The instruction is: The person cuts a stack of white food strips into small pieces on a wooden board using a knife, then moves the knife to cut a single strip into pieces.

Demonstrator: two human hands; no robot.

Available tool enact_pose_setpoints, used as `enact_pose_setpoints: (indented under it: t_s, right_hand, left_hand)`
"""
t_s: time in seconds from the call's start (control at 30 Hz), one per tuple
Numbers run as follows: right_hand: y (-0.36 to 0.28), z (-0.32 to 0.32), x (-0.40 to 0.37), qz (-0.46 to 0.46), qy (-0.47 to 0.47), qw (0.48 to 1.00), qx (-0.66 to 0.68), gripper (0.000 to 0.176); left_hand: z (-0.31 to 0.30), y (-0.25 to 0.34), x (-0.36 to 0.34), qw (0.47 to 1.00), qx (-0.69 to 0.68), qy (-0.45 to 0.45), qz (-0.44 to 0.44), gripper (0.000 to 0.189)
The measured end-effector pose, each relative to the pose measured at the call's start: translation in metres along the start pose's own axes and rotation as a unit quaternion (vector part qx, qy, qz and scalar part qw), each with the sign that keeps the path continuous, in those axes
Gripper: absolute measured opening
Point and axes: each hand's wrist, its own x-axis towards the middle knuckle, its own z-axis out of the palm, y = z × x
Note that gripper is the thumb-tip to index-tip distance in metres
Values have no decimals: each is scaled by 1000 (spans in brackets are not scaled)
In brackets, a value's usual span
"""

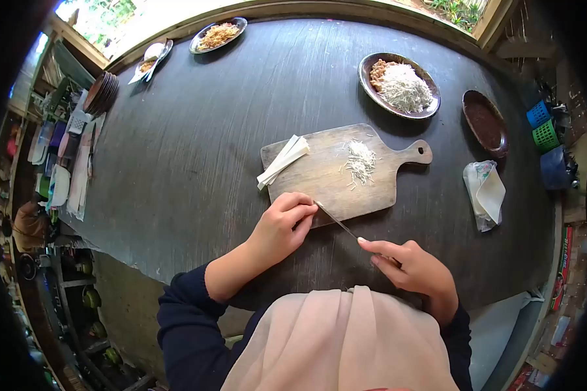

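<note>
A wooden cutting board (332,173) with a handle at its right lies on the dark table. White strips (284,161) rest on its left part, and a small pile of fine white shreds (360,164) on its right part. My right hand (407,264) grips a thin knife (338,220) by its near end, in front of the board. The knife's far end meets the fingertips of my left hand (287,221), at the board's near edge. The left fingers are pressed together; whether they hold anything besides the knife tip is too small to tell.
Beyond the board, a plate (430,112) holds white shreds and brown food. To the right are an oval brown dish (484,124) and a plastic package (484,195). Plates of food (218,36) stand at the far left, near stacked brown dishes (101,93). Colored baskets (545,135) hang right.
</note>
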Motion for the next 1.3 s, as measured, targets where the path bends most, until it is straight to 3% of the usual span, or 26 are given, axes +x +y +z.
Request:
enact_pose_setpoints:
  t_s: [0.1,0.3,1.1,1.3]
  right_hand:
    - [-7,-19,-11,63,-51,997,15,39]
    - [-7,-7,-5,22,-25,999,-3,38]
    - [-9,9,2,29,-14,999,9,38]
    - [-9,-9,-9,66,-68,995,30,36]
  left_hand:
    - [8,6,5,1000,-26,13,-9,16]
    - [5,2,3,1000,-7,25,2,13]
    - [-4,1,4,1000,-18,-17,-19,16]
    - [-3,0,3,1000,-18,-12,-20,15]
